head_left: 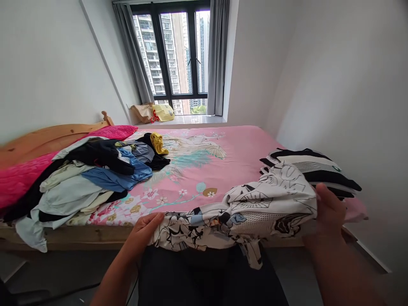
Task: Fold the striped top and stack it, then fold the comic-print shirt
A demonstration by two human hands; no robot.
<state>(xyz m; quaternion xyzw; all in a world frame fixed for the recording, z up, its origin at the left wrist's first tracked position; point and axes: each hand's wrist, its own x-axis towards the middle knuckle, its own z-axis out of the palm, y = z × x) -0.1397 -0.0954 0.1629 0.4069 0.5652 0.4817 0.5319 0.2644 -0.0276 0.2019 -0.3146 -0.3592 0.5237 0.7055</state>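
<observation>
A white garment (pixel 270 199) with black line drawings and small blue and brown patches stretches between my hands at the near edge of the bed. My left hand (pixel 147 227) grips its left end, thumb on top. At the other end, my right hand (pixel 330 208) is closed on the bunched cloth. The middle sags a little, and a narrow piece of it hangs down in front of my legs. Which kind of garment it is I cannot tell from its bunched shape. Just behind my right hand lies a stack of black, white and striped clothes (pixel 318 168).
A loose heap of clothes (pixel 95 170) covers the bed's left side, partly hanging over the wooden edge. The bed has a pink flowered sheet (pixel 245 148), a pink pillow (pixel 117 131) and a wooden headboard (pixel 47 138). Bags (pixel 163 112) sit on the windowsill.
</observation>
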